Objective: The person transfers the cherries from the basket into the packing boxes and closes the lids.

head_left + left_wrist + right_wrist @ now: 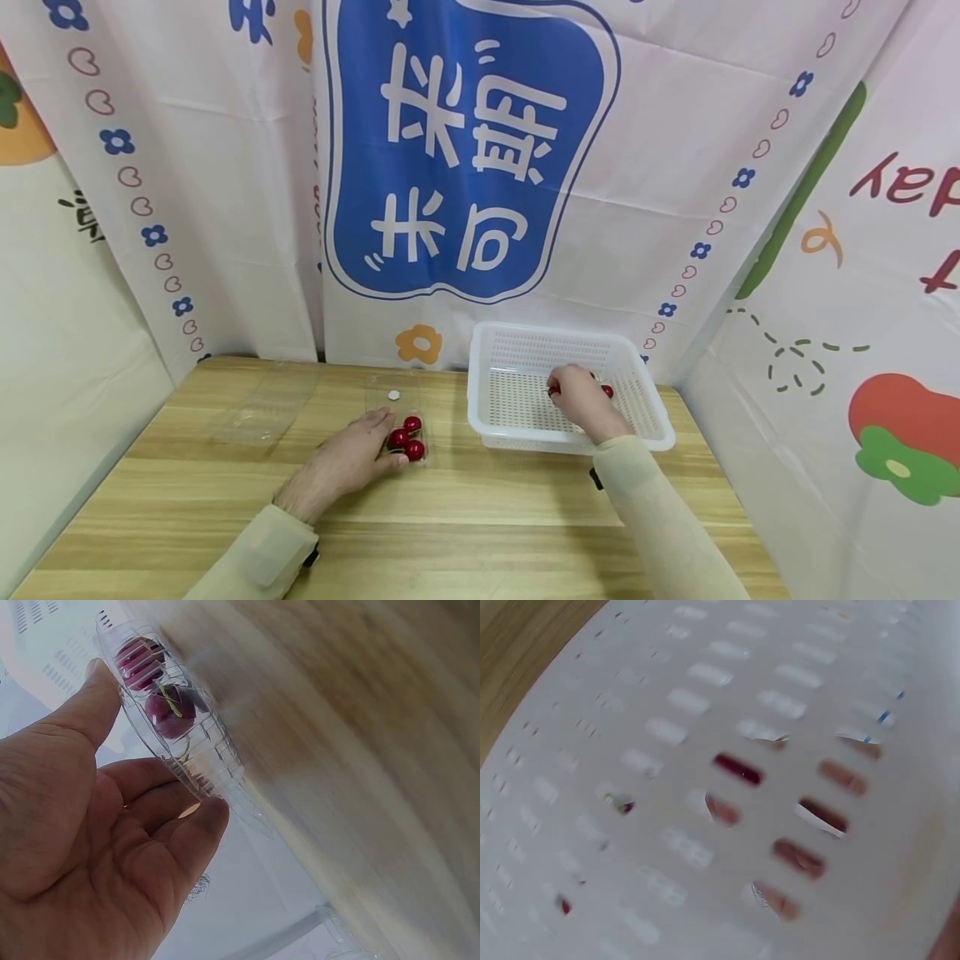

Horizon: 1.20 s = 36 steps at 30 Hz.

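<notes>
Left hand (351, 452) holds a plastic box (223, 757), cherries (398, 438) at three o'clock. Right hand (582, 398): cherry (553, 390) at nine, can't tell if pinched.

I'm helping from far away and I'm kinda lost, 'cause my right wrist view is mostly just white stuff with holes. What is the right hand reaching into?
Observer: The head view shows the right hand inside a white basket.
Operator: Ooh, okay! And what's the left hand doing?
Observer: The left hand holds the side of a clear plastic box.
Operator: Is there anything yummy in the box?
Observer: Yes, three red cherries show in it from the head view.
</notes>
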{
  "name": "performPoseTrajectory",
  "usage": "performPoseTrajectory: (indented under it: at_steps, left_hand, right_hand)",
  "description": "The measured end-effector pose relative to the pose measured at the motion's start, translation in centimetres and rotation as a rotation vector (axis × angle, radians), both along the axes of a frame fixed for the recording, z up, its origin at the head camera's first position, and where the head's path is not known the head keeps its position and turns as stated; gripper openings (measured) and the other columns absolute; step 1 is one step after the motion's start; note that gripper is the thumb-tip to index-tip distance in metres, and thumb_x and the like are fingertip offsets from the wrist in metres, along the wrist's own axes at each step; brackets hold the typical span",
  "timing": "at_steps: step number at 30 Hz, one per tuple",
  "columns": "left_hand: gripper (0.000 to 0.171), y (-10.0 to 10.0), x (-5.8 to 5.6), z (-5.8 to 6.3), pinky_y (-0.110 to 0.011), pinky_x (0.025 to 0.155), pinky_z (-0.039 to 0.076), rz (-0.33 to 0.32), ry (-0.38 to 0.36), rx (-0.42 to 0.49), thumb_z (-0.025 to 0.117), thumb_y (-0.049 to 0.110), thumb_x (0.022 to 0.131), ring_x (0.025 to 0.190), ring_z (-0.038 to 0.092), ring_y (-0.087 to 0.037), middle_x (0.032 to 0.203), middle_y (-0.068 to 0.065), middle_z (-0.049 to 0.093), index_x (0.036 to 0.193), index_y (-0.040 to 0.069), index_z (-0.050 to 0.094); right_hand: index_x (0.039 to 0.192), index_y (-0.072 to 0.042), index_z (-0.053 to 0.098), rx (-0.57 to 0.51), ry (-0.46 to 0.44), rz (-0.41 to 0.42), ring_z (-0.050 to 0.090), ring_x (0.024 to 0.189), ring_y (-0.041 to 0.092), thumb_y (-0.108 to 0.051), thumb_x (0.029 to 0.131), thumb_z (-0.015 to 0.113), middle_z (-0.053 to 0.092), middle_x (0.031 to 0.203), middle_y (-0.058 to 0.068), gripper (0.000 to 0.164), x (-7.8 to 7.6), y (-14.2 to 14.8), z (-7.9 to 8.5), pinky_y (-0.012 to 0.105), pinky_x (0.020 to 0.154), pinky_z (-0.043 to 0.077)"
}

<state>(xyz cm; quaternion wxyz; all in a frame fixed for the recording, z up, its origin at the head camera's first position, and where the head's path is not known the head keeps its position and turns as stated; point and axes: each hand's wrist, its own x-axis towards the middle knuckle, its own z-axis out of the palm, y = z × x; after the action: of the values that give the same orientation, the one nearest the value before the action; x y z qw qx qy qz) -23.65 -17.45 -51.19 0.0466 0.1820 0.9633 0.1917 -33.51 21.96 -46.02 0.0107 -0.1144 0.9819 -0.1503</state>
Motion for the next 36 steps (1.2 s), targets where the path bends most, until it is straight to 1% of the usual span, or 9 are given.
performPoseTrajectory:
  at_steps: [2, 8, 12, 16, 21, 25, 29, 33, 36]
  left_hand:
    - [0.085, 0.0, 0.0, 0.0, -0.069, 0.140, 0.044, 0.001, -0.001, 0.000, 0.080, 0.042, 0.113, 0.167, 0.049, -0.059, 0.178, -0.040, 0.047, 0.165, -0.019, 0.052]
    - [0.085, 0.0, 0.0, 0.0, -0.069, 0.140, 0.044, 0.004, -0.002, -0.002, 0.081, 0.042, 0.112, 0.167, 0.049, -0.059, 0.178, -0.040, 0.048, 0.165, -0.018, 0.052]
    - [0.085, 0.1, -0.1, -0.1, -0.069, 0.140, 0.044, 0.002, 0.000, -0.005, 0.080, 0.043, 0.112, 0.167, 0.049, -0.059, 0.178, -0.040, 0.048, 0.165, -0.018, 0.052]
    - [0.087, 0.0, -0.1, 0.0, -0.069, 0.140, 0.044, 0.008, -0.007, 0.004, 0.081, 0.044, 0.112, 0.167, 0.050, -0.059, 0.178, -0.039, 0.048, 0.166, -0.017, 0.052]
    - [0.091, -0.1, -0.2, 0.2, -0.070, 0.139, 0.046, 0.029, -0.016, 0.029, 0.085, 0.047, 0.109, 0.164, 0.054, -0.058, 0.177, -0.037, 0.052, 0.166, -0.015, 0.053]
    - [0.091, -0.1, -0.4, 0.3, -0.071, 0.134, 0.052, 0.050, 0.003, 0.028, 0.091, 0.050, 0.103, 0.157, 0.062, -0.056, 0.170, -0.034, 0.061, 0.163, -0.011, 0.059]
    - [0.090, 0.1, -0.6, 0.1, -0.075, 0.125, 0.058, 0.074, 0.051, -0.013, 0.094, 0.055, 0.099, 0.149, 0.068, -0.055, 0.162, -0.031, 0.069, 0.158, -0.006, 0.065]
    - [0.093, 0.2, -0.7, -0.2, -0.079, 0.121, 0.059, 0.076, 0.091, -0.058, 0.091, 0.062, 0.099, 0.150, 0.067, -0.056, 0.163, -0.032, 0.069, 0.159, -0.004, 0.066]
    - [0.095, 0.0, -0.9, -0.2, -0.080, 0.122, 0.058, 0.044, 0.104, -0.067, 0.087, 0.067, 0.101, 0.153, 0.064, -0.056, 0.167, -0.031, 0.065, 0.163, -0.002, 0.063]
  right_hand:
    - [0.115, 0.000, 0.085, 0.000, 0.011, 0.015, 0.076, 0.103, 0.026, 0.003, 0.107, 0.078, 0.083, 0.114, 0.015, 0.011, 0.3, -0.6, 0.3, 0.047, 0.097, 0.070]
    - [0.117, 0.000, 0.085, 0.007, 0.053, 0.039, 0.079, 0.112, 0.030, 0.003, 0.107, 0.079, 0.082, 0.118, 0.016, 0.013, 1.2, -2.3, 1.0, 0.046, 0.098, 0.072]
    - [0.116, -0.003, 0.086, 0.011, 0.092, 0.059, 0.079, 0.108, 0.028, 0.002, 0.107, 0.079, 0.082, 0.116, 0.015, 0.012, 1.8, -3.4, 1.2, 0.044, 0.096, 0.072]
    - [0.115, -0.003, 0.087, -0.005, 0.106, 0.081, 0.077, 0.103, 0.026, 0.002, 0.108, 0.079, 0.081, 0.113, 0.014, 0.012, 2.2, -4.3, 1.3, 0.043, 0.093, 0.072]
    - [0.115, -0.003, 0.087, -0.026, 0.117, 0.113, 0.075, 0.103, 0.026, 0.002, 0.108, 0.078, 0.081, 0.113, 0.013, 0.012, 2.4, -5.3, 1.4, 0.044, 0.094, 0.071]
    - [0.121, -0.003, 0.087, -0.051, 0.112, 0.124, 0.078, 0.109, 0.027, 0.000, 0.108, 0.080, 0.082, 0.118, 0.014, 0.015, 2.7, -5.7, 1.4, 0.045, 0.099, 0.072]
    - [0.126, -0.003, 0.086, -0.077, 0.112, 0.132, 0.080, 0.116, 0.030, -0.001, 0.108, 0.081, 0.083, 0.125, 0.014, 0.019, 2.9, -5.9, 1.3, 0.046, 0.103, 0.072]
    - [0.129, -0.003, 0.086, -0.087, 0.123, 0.134, 0.081, 0.119, 0.031, -0.001, 0.107, 0.082, 0.083, 0.129, 0.015, 0.022, 3.0, -5.9, 1.0, 0.045, 0.104, 0.073]
    - [0.129, -0.002, 0.085, -0.094, 0.130, 0.132, 0.081, 0.119, 0.031, -0.001, 0.107, 0.082, 0.083, 0.129, 0.015, 0.022, 2.9, -5.8, 0.8, 0.044, 0.103, 0.073]
